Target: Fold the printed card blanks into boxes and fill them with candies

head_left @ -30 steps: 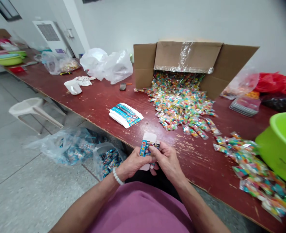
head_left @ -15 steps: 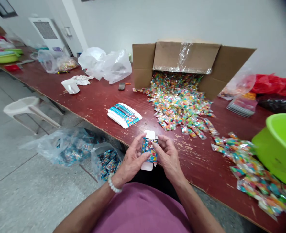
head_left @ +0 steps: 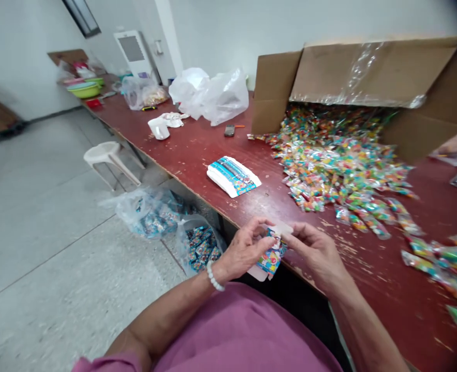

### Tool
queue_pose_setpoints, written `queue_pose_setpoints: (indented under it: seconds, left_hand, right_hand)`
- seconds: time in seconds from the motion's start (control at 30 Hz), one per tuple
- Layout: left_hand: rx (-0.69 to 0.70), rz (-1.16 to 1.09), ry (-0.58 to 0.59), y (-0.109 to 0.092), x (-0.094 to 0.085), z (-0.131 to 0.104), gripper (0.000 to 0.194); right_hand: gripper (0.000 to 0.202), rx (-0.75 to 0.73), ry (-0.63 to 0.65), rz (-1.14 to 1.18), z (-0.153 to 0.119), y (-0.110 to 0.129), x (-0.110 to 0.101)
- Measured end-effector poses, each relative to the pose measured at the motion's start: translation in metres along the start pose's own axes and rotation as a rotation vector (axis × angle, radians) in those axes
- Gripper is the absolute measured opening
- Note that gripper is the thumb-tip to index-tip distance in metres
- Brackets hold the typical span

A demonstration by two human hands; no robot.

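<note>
A small printed candy box (head_left: 272, 260), blue with bright pictures, is held at the table's front edge with white end flaps sticking out at top and bottom. My left hand (head_left: 247, 245) grips its left side, thumb across the printed face. Fingers of my right hand (head_left: 316, 248) pinch the upper right, by the raised white top flap. On the table beyond lies a stack of flattened boxes (head_left: 234, 176) in the same blue print. Wrapped candies (head_left: 340, 165) spill out of a large cardboard box (head_left: 368, 72) to the right.
Below the table edge, plastic bags (head_left: 199, 248) of filled blue boxes rest on the floor near a white stool (head_left: 108, 155). Further along the red table (head_left: 189, 150) are a white scoop (head_left: 159, 129), a dark phone-like object (head_left: 229, 130) and clear plastic bags (head_left: 216, 95).
The view has swung left, so things appear shifted right. The candy box has tilted, and my right fingers have moved from its printed face up to its top flap.
</note>
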State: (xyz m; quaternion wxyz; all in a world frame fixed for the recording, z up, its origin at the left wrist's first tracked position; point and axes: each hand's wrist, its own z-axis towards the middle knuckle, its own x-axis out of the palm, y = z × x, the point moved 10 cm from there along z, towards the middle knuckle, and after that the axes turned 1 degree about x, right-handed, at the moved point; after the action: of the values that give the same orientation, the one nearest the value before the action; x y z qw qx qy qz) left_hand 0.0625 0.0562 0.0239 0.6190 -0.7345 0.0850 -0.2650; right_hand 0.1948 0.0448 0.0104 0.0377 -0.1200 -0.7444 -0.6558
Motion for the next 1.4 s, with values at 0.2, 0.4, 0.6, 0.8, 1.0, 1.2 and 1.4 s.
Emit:
queue_pose_setpoints:
  seconds: [0.2,0.4,0.6,0.8,1.0,1.2,1.4]
  left_hand:
    - [-0.233,-0.223,0.064,0.028,0.005,-0.005,0.062]
    - [-0.474,-0.277,0.038,0.066,0.003,-0.008,0.069]
    - [-0.319,-0.087,-0.005,0.051,-0.001,0.002,0.08]
    - [-0.236,0.048,-0.017,0.041,-0.007,0.005,0.078]
    - [-0.214,-0.015,-0.024,0.036,-0.006,0.007,0.076]
    - [-0.209,-0.093,-0.052,0.036,-0.005,0.02,0.049]
    - [-0.121,-0.21,-0.194,0.025,-0.034,0.056,0.048]
  right_hand:
    - [0.019,-0.294,-0.072,-0.298,-0.011,0.018,-0.006]
    - [0.027,-0.232,0.038,-0.372,-0.008,0.009,0.012]
    - [0.03,-0.02,0.068,-0.18,0.004,0.009,0.022]
    - [0.024,-0.065,0.031,-0.186,0.004,0.019,0.019]
    - [0.022,-0.25,0.158,-0.298,-0.017,0.026,0.034]
    - [0.018,-0.406,0.091,-0.576,0.012,0.033,0.012]
    - [0.035,-0.234,-0.563,-0.975,0.077,0.034,-0.101]
